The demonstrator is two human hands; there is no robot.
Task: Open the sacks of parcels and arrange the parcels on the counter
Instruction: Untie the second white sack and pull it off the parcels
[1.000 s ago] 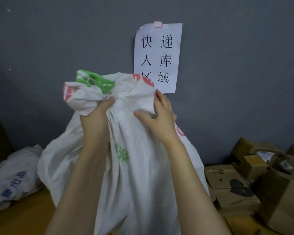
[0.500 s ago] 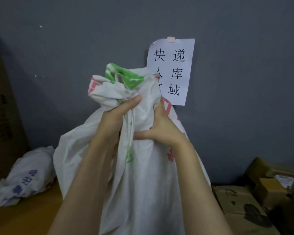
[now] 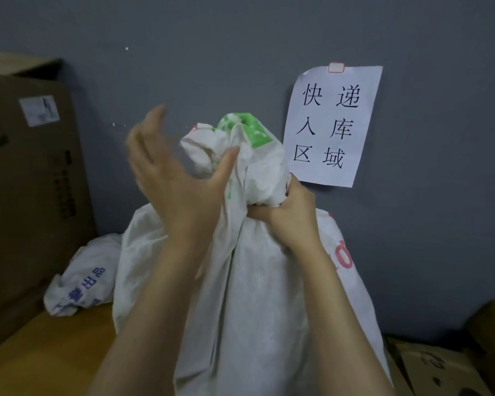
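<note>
A tall white woven sack (image 3: 263,295) with green and red print stands on the wooden counter (image 3: 55,347) against the grey wall. Its top is bunched into a neck. My right hand (image 3: 286,215) grips that neck from the right side, fingers curled round the gathered cloth. My left hand (image 3: 172,175) is off the sack, just left of the neck, fingers spread and blurred, only its thumb tip near the cloth. What the sack contains is hidden.
A smaller crumpled white sack with blue print (image 3: 83,284) lies on the counter at the left. A large brown carton (image 3: 26,181) stands behind it at the far left. Cardboard parcels (image 3: 446,367) lie at the lower right. A paper sign (image 3: 335,124) hangs on the wall.
My left hand has let go of the sack's neck and swung out to the left, open. My right hand has closed round the neck. The view has shifted to the left.
</note>
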